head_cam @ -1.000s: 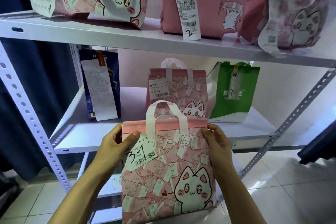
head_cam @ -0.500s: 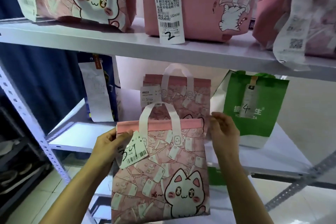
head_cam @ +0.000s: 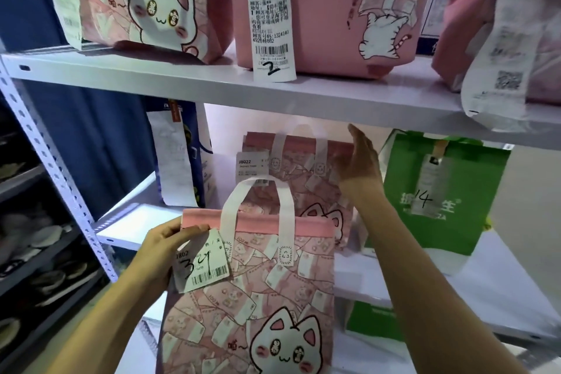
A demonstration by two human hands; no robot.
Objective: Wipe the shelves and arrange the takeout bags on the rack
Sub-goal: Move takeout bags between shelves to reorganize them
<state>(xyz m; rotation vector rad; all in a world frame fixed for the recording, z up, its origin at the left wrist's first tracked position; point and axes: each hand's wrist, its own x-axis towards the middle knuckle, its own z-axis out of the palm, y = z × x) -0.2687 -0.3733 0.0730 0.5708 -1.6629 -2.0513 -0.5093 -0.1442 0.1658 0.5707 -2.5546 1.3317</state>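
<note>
Left hand point(head_cam: 158, 252) pinches the top left corner of the front bag point(head_cam: 252, 297), thumb across the pink band, right above the tag point(head_cam: 202, 264) marked 34. The bag hangs off that one grip, in front of the middle shelf point(head_cam: 133, 222), out past its front edge, cat face low on its front. Right hand point(head_cam: 359, 161) is up and open, fingers straight, holding nothing, reaching in under the top shelf point(head_cam: 212, 85) beside the second pink bag point(head_cam: 291, 167); touching it or not, hard to call. That bag stands mid-shelf, with a blue bag point(head_cam: 191, 155) toward the shelf's left edge and a green bag point(head_cam: 440, 191) toward the right. Up top, three pink bags along the front edge, the centre bag point(head_cam: 334, 9) trailing a receipt point(head_cam: 270, 24) marked 2.
</note>
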